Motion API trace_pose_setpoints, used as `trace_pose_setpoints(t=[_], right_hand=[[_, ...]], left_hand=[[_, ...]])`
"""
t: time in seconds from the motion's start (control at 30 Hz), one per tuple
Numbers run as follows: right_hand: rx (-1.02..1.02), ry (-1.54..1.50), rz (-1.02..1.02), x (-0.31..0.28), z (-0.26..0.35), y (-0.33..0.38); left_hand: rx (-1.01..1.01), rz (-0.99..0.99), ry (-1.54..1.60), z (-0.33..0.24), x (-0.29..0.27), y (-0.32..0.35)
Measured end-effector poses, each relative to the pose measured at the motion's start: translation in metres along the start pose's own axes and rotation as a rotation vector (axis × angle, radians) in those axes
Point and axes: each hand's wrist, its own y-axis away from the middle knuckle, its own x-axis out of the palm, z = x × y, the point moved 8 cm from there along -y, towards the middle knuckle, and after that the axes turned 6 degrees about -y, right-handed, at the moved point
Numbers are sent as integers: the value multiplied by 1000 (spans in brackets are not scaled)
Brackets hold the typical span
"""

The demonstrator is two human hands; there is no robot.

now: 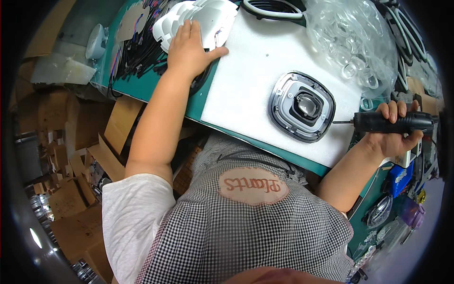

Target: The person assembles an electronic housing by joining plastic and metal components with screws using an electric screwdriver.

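Observation:
My left hand (188, 53) lies with fingers spread on a stack of white moulded plastic parts (213, 21) at the far side of the bench. In my right hand (391, 135) is a black electric screwdriver (395, 121), fingers wrapped round its body. Its thin bit points left, toward a rounded housing (302, 106) with a black rim, grey inner frame and a clear lens in the middle. That housing sits on a white foam sheet (236, 90). In this view the bit's tip comes close to the housing's right edge; whether they touch I cannot tell.
Bundled dark wires (135, 59) lie left of the white parts. A clear plastic bag (352, 38) of transparent rings stands at the back right. Black and white ring frames (272, 8) rest at the far edge. Cardboard boxes (71, 203) crowd the floor at left. A blue bin (401, 179) is at right.

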Motion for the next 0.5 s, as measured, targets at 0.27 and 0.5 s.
trace_pose_setpoints(t=[0.27, 0.5], right_hand=[[-14, 39, -10, -4, 3, 1], [-43, 106, 5, 14, 9, 6]], left_hand=[[132, 80, 102, 39, 5, -22], [47, -35, 117, 15, -1, -30]])
